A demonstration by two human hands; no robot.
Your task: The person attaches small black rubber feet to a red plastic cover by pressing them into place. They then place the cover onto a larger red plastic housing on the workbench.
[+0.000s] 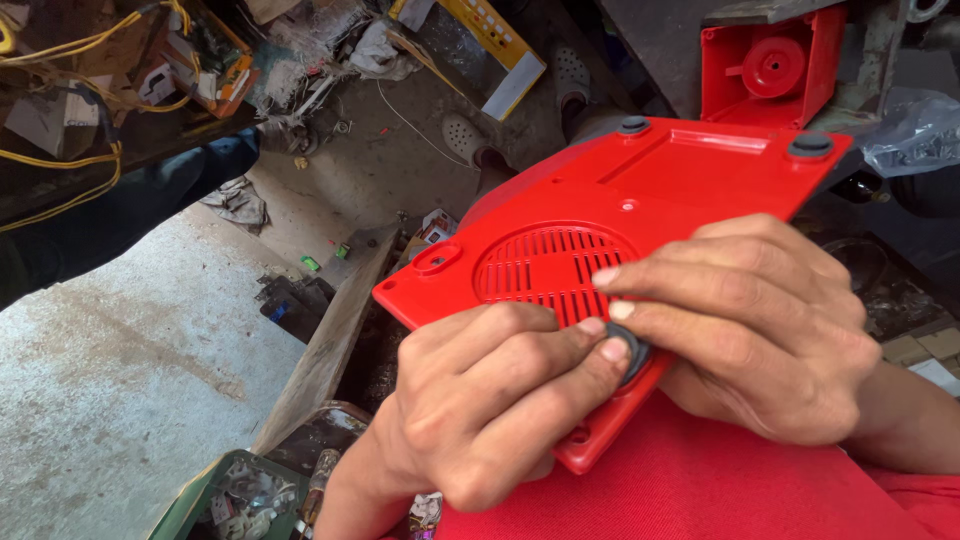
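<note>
A red plastic base plate [640, 190] with a round slotted vent [545, 265] lies tilted over my lap, underside up. Two grey rubber feet [810, 145] sit on its far corners. My left hand [480, 400] grips the plate's near edge and its fingertips press on a dark grey rubber foot [632, 352]. My right hand [750, 320] rests on the plate from the right, thumb and forefinger pinching at the same rubber foot. Most of that foot is hidden by the fingers.
A red plastic housing [770, 65] stands behind the plate. Yellow wires [70, 170] and clutter fill the top left, a yellow-framed panel [490, 50] leans at the top. Concrete floor [120, 380] lies left, a green bin [230, 495] with scraps below.
</note>
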